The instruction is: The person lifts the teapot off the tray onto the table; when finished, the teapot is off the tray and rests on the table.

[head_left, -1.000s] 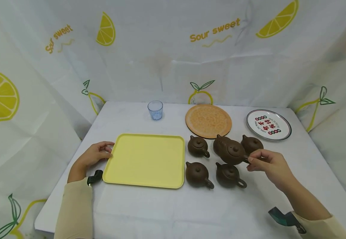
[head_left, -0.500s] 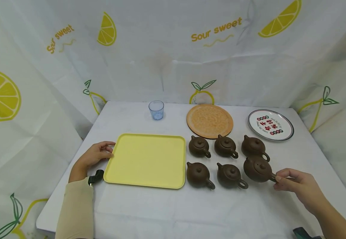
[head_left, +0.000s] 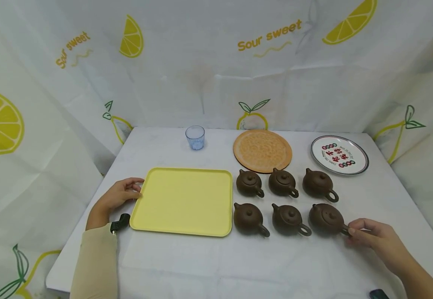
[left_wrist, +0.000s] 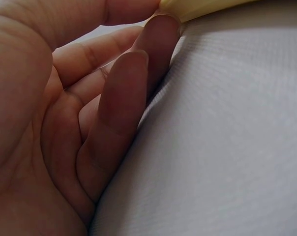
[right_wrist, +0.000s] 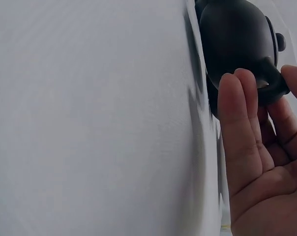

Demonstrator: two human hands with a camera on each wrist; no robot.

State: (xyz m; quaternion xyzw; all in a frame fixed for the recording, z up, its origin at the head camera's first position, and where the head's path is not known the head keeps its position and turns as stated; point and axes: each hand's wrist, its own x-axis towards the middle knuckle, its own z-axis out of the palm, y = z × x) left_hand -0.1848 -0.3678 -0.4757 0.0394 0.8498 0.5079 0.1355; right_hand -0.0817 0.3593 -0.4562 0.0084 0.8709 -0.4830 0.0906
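Several small brown teapots stand in two rows right of a yellow tray [head_left: 182, 202]. My right hand [head_left: 382, 245] pinches the handle of the front-right teapot [head_left: 326, 219] between thumb and fingers. In the right wrist view this teapot [right_wrist: 239, 39] looks dark, its base at the white cloth; whether it bears fully on it I cannot tell. My left hand [head_left: 117, 196] holds the tray's left edge; in the left wrist view the thumb and one fingertip [left_wrist: 161, 37] meet the tray's rim [left_wrist: 207, 9]. Behind the held teapot stands another teapot [head_left: 319, 183], apart from it.
A clear blue glass [head_left: 195, 138] stands at the back, left of centre. Right of it lies a round tan board [head_left: 262, 151], then a white plate [head_left: 339, 155] with red lettering. The white-covered table [head_left: 171, 265] meets a printed curtain [head_left: 201, 83] at the back.
My right hand has carried the teapot from above the back row, rightward and then toward me, down to the front row's right end. My left hand stays at the tray.
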